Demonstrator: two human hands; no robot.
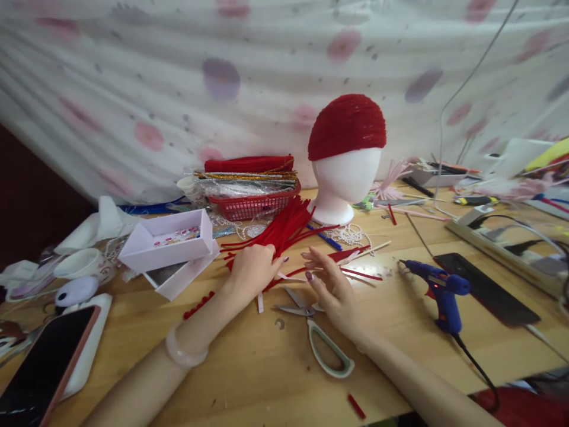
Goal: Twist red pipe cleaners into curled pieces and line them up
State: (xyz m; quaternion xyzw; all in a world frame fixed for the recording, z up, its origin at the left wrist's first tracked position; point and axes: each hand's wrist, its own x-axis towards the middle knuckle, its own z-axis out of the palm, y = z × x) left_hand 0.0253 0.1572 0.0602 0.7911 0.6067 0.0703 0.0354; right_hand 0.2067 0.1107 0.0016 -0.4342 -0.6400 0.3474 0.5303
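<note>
My left hand (253,267) is curled over a bundle of red pipe cleaners (288,228), whose fuzzy stems fan out beyond the knuckles. Its fingertips are partly hidden. A narrow whitish strip (260,303) shows just below this hand. To the right, my right hand (332,289) hovers with fingers bent and apart, nothing visible between them. Scissors (331,350) with pale handles lie below both hands, blades spread. Behind the bundle stands a white foam head (344,175) wearing a red cap (349,127) of tightly laid rows.
A blue glue gun (444,290) and a black phone (489,290) lie right, near a power strip (502,255). A red basket (253,204) of craft stems stands behind. On the left are a white box (166,240), a paper cup (84,267) and another phone (48,367).
</note>
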